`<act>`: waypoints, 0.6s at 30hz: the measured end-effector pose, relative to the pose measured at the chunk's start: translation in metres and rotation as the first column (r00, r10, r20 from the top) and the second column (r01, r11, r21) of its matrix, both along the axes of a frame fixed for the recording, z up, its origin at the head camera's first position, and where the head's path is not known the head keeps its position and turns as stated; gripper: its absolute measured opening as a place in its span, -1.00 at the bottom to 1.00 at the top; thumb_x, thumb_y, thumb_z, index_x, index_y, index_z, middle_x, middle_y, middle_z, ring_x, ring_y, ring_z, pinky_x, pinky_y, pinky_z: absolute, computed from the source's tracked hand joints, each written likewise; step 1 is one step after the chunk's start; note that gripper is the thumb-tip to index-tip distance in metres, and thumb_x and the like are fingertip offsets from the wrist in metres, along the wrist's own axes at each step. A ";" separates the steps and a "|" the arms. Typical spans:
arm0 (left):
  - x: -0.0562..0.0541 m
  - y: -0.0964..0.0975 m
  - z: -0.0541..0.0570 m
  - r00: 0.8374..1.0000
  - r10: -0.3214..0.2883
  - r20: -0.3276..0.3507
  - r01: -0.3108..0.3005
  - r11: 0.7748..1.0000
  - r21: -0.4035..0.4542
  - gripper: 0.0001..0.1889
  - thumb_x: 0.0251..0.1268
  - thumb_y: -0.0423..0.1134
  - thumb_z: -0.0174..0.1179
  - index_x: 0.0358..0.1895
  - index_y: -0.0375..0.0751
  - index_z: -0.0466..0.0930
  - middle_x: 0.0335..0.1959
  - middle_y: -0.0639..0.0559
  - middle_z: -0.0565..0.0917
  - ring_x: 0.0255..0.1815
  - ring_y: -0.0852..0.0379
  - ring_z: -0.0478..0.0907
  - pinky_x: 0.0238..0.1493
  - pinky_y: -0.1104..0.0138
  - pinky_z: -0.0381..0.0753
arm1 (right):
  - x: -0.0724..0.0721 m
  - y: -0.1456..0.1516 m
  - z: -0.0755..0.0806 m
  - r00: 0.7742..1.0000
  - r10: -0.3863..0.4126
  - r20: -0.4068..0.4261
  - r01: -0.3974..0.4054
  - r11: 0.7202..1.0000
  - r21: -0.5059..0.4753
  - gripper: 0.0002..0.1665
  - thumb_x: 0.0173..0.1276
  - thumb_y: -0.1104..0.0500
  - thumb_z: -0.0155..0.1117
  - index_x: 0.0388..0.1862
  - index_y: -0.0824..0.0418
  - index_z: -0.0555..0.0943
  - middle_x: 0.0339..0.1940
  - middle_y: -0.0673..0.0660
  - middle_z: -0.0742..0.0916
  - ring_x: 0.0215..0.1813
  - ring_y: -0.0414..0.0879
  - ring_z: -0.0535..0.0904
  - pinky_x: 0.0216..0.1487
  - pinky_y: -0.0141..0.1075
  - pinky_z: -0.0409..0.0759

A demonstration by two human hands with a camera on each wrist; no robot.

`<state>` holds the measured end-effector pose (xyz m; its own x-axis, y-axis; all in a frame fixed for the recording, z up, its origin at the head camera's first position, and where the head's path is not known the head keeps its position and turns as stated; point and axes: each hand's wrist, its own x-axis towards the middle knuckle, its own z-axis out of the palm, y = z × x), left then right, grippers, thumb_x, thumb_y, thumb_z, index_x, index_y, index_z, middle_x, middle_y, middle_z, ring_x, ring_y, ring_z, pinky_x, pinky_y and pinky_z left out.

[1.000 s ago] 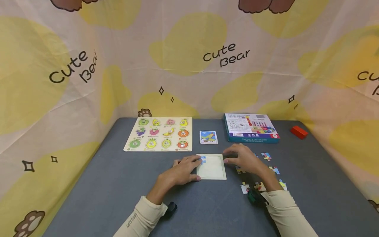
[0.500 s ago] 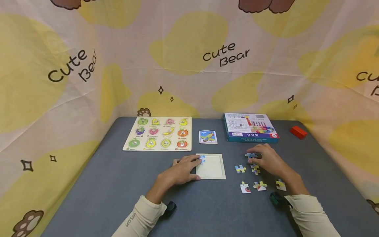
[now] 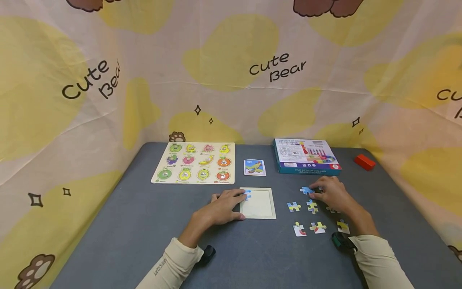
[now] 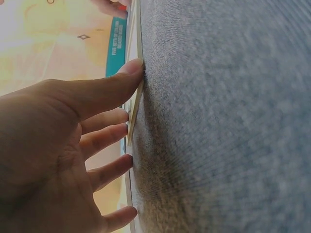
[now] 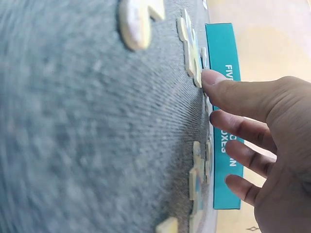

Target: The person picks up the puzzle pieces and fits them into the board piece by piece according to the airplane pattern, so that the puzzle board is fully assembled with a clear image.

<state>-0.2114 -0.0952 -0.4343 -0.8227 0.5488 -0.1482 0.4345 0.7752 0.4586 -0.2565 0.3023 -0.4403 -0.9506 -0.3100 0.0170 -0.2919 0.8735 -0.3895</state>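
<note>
My left hand (image 3: 224, 206) rests at the left side of a pale square puzzle tray (image 3: 258, 204), fingers fairly straight. Its thumb touches the tray's near left corner, and the index fingertip overlaps a blue jigsaw piece (image 3: 248, 195) in the upper left corner. In the left wrist view, the thumb (image 4: 130, 68) lies against the tray's edge. My right hand (image 3: 331, 193) is low over the loose pieces, thumb and fingers apart around the right side of a blue jigsaw piece (image 3: 306, 190). The right wrist view shows the spread fingers (image 5: 243, 127) close to the table.
Several jigsaw pieces (image 3: 299, 229) lie in rows right of the tray. Behind are a fruit board (image 3: 193, 163), an airplane picture card (image 3: 254, 167), a teal-edged box (image 3: 306, 156) and a red block (image 3: 364, 161). A printed cloth (image 3: 223, 52) hangs behind the table.
My right hand has moved from the tray's right edge to the blue piece in the back row on the right. The left hand has stayed at the tray.
</note>
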 end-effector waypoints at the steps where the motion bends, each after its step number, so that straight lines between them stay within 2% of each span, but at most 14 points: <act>1: 0.000 0.000 0.000 1.000 0.001 0.000 -0.001 1.000 0.000 -0.25 0.49 0.00 0.35 0.63 -0.11 0.34 0.67 -0.03 0.27 0.66 -0.09 0.19 0.41 -0.28 0.14 | 0.000 0.000 0.000 1.000 -0.004 0.005 0.004 1.000 0.003 -0.61 0.43 0.08 0.48 0.10 0.32 0.79 0.12 0.42 0.69 0.20 0.40 0.41 0.18 0.35 0.32; 12: -0.001 0.000 0.000 1.000 0.002 0.004 -0.002 1.000 0.006 -0.26 0.49 0.00 0.35 0.63 -0.11 0.35 0.67 -0.02 0.28 0.65 -0.10 0.19 0.41 -0.28 0.14 | -0.001 -0.003 0.000 0.999 -0.028 0.016 0.028 1.000 -0.005 -0.63 0.43 0.12 0.47 0.09 0.33 0.78 0.15 0.45 0.67 0.20 0.41 0.39 0.16 0.35 0.29; 18: -0.001 0.000 0.000 1.000 0.005 0.006 -0.005 1.000 0.006 -0.26 0.48 -0.01 0.36 0.62 -0.12 0.35 0.66 -0.02 0.29 0.65 -0.11 0.20 0.40 -0.27 0.14 | -0.002 -0.004 0.000 0.999 -0.041 0.025 0.041 0.999 -0.006 -0.64 0.43 0.13 0.48 0.06 0.35 0.78 0.09 0.42 0.69 0.21 0.40 0.40 0.20 0.36 0.27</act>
